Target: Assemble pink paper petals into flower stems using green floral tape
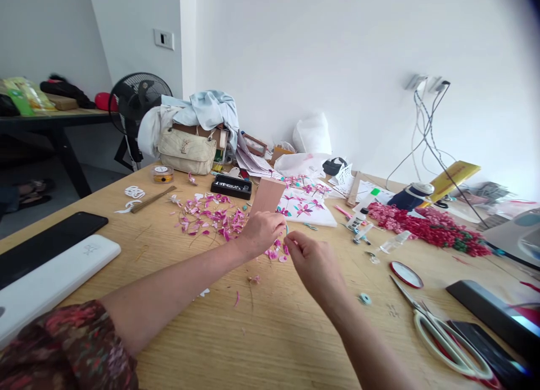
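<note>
My left hand (264, 232) is closed with its fingertips pinched, and a small teal strip (287, 229) shows beside them. Just right of it, my right hand (311, 259) also pinches with thumb and forefinger; what lies in its grip is too small to name. A flat pinkish card (268, 195) rises behind my left hand, and I cannot tell whether the hand touches it. Scattered pink petals and flower pieces (219, 216) lie left of and under the hands. Behind them, pink and teal flowers (301, 209) rest on a white sheet.
Large scissors (442, 336), a red-rimmed round lid (405, 274) and a teal bobbin (365, 299) lie at right. Red flower strands (430, 227) and small bottles (358, 216) are beyond. A white power bank (63, 283) and black phone (46, 246) lie left. A black box (231, 186) stands behind.
</note>
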`<state>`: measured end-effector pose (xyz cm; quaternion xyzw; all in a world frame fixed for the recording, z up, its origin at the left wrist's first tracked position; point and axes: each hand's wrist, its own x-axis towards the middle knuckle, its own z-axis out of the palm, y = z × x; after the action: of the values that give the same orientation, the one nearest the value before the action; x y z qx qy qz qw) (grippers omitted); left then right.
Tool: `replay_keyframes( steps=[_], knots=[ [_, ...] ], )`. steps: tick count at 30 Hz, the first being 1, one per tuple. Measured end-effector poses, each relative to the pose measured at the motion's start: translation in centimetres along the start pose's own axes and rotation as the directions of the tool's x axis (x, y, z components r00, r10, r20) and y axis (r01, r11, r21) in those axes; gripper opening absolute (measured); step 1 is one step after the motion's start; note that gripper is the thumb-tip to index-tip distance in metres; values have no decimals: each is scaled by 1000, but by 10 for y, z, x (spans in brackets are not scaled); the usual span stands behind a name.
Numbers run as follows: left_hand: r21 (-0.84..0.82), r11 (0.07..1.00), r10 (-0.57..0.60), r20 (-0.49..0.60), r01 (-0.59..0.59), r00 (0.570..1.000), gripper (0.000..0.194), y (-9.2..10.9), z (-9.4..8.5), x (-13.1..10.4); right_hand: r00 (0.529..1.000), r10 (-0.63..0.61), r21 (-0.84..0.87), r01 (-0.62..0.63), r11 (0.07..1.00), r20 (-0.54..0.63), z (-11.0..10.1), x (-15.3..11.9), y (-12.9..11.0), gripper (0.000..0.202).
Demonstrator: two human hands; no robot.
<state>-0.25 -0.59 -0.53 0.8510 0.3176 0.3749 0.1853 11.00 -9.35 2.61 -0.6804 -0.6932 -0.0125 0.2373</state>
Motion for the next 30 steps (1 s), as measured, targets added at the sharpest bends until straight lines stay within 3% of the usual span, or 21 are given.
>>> replay_keyframes(
  steps=[2,5,9,12,17,21,24,27,30],
  knots=[
    [-33,999,42,36,-40,998,16,1,1,0,999,-21,23,22,999,-29,-13,11,8,25],
    [-307,948,-52,92,78,994,11,5,4,0,994,-26,204,48,978,-107,-18,31,30,23],
    [-640,713,-203,201,285,958,8,14,4,1,994,86,514,-36,857,-74,8,45,56,28],
    [-721,627,-261,160,293,952,9,18,2,1,993,114,583,-84,808,-15,34,35,57,31],
    [-585,781,-273,-7,218,962,9,10,3,1,996,74,337,-87,937,51,49,1,27,29],
    [-289,950,-150,-77,122,986,12,2,4,1,999,28,75,-30,997,33,24,-12,-2,28],
    [-114,993,23,-57,-30,998,15,3,3,-1,1000,-5,-19,5,1000,-21,-5,-4,-5,27],
    [-153,985,75,-19,-77,997,14,6,5,-3,993,-30,51,36,998,-111,-23,18,11,25],
    [-411,910,-47,43,60,998,10,11,7,-3,988,25,233,11,972,-153,-18,40,39,26]
  ],
)
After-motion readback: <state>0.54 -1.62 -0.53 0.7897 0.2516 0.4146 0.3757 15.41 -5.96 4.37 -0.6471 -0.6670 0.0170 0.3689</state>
